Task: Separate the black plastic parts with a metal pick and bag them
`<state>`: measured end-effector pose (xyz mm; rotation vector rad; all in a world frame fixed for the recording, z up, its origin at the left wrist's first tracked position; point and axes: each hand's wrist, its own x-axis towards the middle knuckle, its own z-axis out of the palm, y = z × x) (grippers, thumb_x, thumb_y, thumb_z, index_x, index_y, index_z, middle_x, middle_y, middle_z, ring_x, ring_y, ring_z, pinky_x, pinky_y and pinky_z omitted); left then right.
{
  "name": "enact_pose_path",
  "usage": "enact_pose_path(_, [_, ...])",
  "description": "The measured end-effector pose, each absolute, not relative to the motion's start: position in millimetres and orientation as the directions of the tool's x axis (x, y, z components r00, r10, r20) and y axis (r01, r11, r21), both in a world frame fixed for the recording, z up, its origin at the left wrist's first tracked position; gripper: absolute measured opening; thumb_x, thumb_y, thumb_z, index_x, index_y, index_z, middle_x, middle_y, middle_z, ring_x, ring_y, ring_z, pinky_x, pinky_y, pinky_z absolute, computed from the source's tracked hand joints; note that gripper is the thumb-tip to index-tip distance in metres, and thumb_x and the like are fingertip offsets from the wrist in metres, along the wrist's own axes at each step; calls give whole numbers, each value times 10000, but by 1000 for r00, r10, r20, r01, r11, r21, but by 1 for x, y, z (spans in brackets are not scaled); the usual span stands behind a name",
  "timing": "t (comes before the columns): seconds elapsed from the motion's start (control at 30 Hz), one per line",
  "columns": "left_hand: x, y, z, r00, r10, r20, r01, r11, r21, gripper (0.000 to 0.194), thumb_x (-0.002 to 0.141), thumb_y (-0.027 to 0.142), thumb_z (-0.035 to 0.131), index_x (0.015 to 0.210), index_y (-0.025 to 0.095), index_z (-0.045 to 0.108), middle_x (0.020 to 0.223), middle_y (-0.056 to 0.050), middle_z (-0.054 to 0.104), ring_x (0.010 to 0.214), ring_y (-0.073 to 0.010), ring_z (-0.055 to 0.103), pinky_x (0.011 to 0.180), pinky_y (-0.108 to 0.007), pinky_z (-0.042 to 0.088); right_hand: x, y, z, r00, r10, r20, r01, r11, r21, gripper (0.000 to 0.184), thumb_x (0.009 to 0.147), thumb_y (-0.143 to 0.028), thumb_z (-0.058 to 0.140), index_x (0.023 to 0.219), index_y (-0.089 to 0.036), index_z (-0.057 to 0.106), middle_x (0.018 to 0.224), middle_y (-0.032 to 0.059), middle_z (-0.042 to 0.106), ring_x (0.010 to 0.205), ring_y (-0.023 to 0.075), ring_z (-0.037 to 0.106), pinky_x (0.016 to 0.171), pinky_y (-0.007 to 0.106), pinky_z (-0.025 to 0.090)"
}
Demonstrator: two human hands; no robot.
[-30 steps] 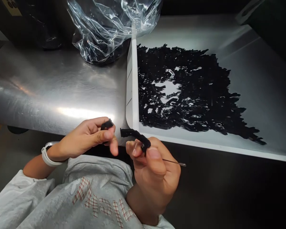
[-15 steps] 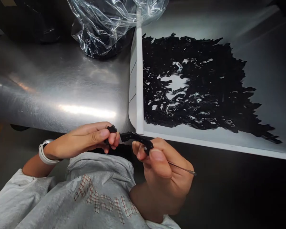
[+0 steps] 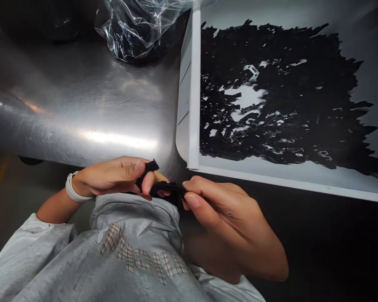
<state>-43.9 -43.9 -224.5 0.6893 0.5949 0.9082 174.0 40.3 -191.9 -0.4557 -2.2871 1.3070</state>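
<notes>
Black plastic strip (image 3: 166,188) runs between the hands, its end pinched in the closed fingers (image 3: 192,200) of the right hand (image 3: 236,226), a thin metal pin (image 3: 229,214) beside them. On my remote screen, the left hand (image 3: 113,178) grips a small black piece (image 3: 149,169); a black heap (image 3: 280,96) lies at one o'clock on a white tray (image 3: 193,105).

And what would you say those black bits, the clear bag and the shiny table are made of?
The small black pieces look like moulded plastic or possibly rubber: matte, with crisp edges, though the look can't settle which. The clear bag seems to be thin, glossy polythene, given its sharp creases. The table looks like stainless steel, with bright reflections and fine scratches.
</notes>
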Motion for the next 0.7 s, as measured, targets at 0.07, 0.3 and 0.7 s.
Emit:
enact_pose_path(0.07, [-44, -42, -228, 535, 832, -144, -473, 437, 765, 561, 932, 707, 617, 717, 189, 642, 937, -70, 736, 907, -159, 687, 854, -270, 522, 175, 49, -187, -880, 430, 203, 48, 505, -862, 408, 1110, -318, 475, 720, -206, 510, 557, -70, 475, 468, 46, 448, 449, 161, 350])
enact_pose_path(0.3, [-41, -35, -232, 682, 732, -4, -431, 406, 805, 555, 1006, 659, 513, 727, 192, 620, 991, -125, 803, 1036, -225, 736, 944, -321, 525, 174, 81, -176, -1000, 25, 18, -6, 428, -904, 299, 1052, -190, 505, 756, -231, 509, 619, -54, 582, 507, 78, 483, 491, 222, 381])
enact_pose_path(0.7, [-25, -45, -229, 456, 872, -177, -715, 478, 510, 426, 914, 522, 760, 699, 176, 636, 888, -3, 735, 896, -124, 741, 923, -243, 586, 180, 67, -170, -907, 418, -53, 168, 245, -955, 195, 1037, -345, 552, 872, -249, 596, 729, -29, 645, 622, 127, 564, 550, 253, 446])
